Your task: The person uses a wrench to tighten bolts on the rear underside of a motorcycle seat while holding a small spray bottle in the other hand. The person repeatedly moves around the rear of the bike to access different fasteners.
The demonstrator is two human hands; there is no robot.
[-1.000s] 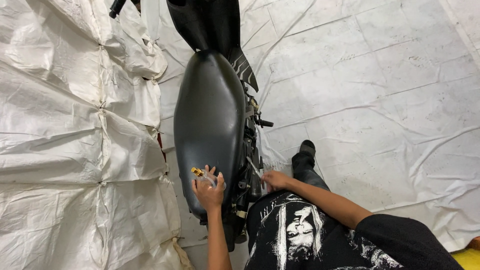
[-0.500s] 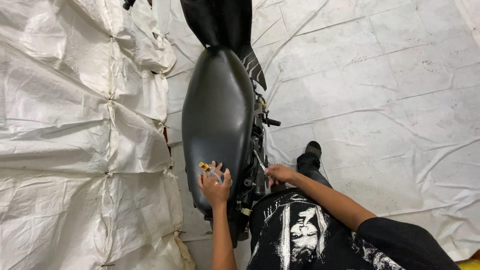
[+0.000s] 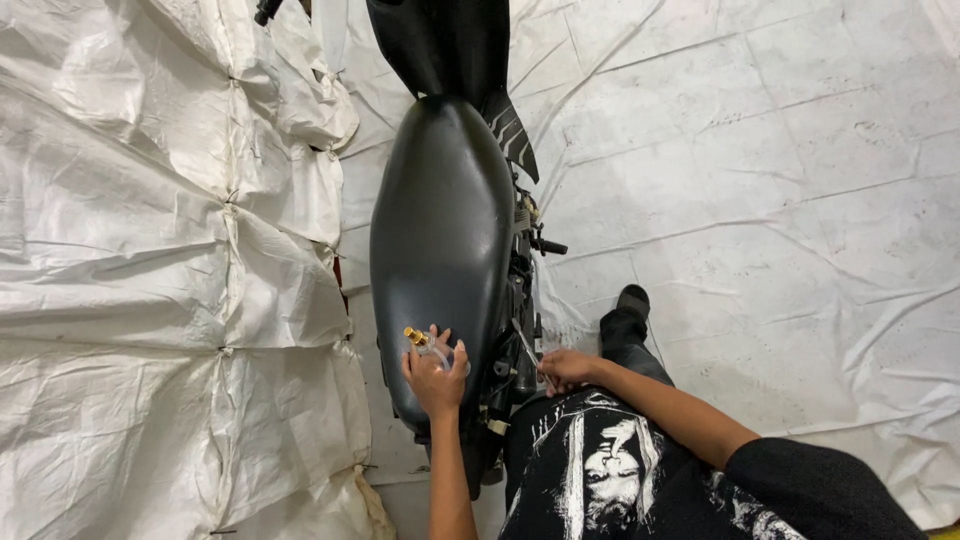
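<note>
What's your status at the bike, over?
Left hand flat on black seat, pinning clear tube with brass fitting. Right hand holds tube's other end beside frame. Nothing obstructing.

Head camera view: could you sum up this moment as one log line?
left hand: on black seat, holding brass-tipped clear tube | right hand: at bike's side, pinching thin clear tube | floor: white sheeting

seat: black motorcycle seat (image 3: 440,230), frame centre
left hand (image 3: 436,372): on seat, holding brass-tipped clear tube (image 3: 422,342)
right hand (image 3: 567,368): at motorcycle's side
</note>
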